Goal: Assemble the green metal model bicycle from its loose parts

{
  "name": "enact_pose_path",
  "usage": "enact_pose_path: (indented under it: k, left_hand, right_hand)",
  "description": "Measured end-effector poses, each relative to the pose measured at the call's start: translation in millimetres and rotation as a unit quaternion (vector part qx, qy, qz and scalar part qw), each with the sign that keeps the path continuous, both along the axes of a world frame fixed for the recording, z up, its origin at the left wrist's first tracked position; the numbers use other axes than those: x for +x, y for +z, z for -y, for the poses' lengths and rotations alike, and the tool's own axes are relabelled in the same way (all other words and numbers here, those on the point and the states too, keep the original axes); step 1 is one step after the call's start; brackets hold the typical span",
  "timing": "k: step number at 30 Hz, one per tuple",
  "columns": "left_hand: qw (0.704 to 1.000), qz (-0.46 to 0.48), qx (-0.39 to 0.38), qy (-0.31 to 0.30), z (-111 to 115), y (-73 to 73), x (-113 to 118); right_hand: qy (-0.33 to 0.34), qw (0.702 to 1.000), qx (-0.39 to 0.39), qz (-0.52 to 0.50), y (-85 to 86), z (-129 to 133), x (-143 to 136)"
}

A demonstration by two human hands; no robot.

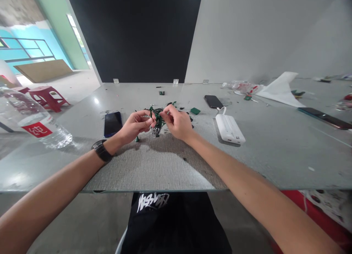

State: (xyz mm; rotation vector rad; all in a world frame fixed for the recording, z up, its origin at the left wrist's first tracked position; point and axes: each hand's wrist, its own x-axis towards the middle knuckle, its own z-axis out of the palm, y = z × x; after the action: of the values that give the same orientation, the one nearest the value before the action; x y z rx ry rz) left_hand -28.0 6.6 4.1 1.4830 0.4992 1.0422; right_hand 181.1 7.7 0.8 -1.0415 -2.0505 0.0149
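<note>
A tangled bundle of thin black and green pieces point(157, 126) is at the middle of the grey table point(132, 166). My left hand point(137, 124), with a black watch point(101, 150) on its wrist, pinches a green piece at the bundle's left side. From the right, my right hand point(177, 122) has its thumb and forefinger closed at the top of the same bundle, on something too small to name. A small green block point(195, 111) and dark bits lie just beyond my right hand.
A phone point(112, 124) lies left of my hands, a water bottle point(41, 118) at far left. On the right are another phone point(213, 101), a white power bank point(230, 128) and a white winged object point(283, 90). A dark panel point(137, 33) rises behind.
</note>
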Motion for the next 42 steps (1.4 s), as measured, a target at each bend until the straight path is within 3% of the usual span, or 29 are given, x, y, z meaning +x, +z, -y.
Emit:
enact_pose_path:
  k: [7, 10, 13, 20, 27, 33, 42]
  left_hand:
    - [0.999, -0.01, 0.037, 0.014, 1.9, 2.8, 0.8]
    - [0.998, -0.011, 0.047, 0.033, 2.1, 3.0, -0.2]
    - [0.998, -0.004, 0.045, 0.044, 0.9, 1.6, -1.4]
    - [0.997, 0.025, 0.019, 0.069, -1.5, -0.5, -1.8]
    - [1.0, -0.002, 0.018, 0.022, 0.8, 0.7, -1.4]
    - [1.0, 0.01, 0.017, -0.016, 1.2, 0.6, -0.1]
    - [0.99, 0.047, -0.047, 0.12, -2.3, 1.0, -0.2]
  right_hand:
    - [-0.018, 0.998, -0.035, -0.054, 3.3, -7.4, 3.3]
    - [0.003, 0.997, -0.059, -0.059, 0.8, -11.8, 5.1]
    - [0.036, 0.996, -0.071, -0.035, -0.9, -12.4, 7.0]
    - [0.041, 0.995, -0.05, 0.078, -4.8, -4.8, 3.7]
    - [-0.008, 0.996, 0.004, 0.09, -0.6, 0.7, -2.5]
    - [-0.032, 0.999, -0.031, 0.005, 9.7, -1.0, 2.9]
    - [0.005, 0.999, -0.048, 0.022, 6.6, -3.5, 3.3]
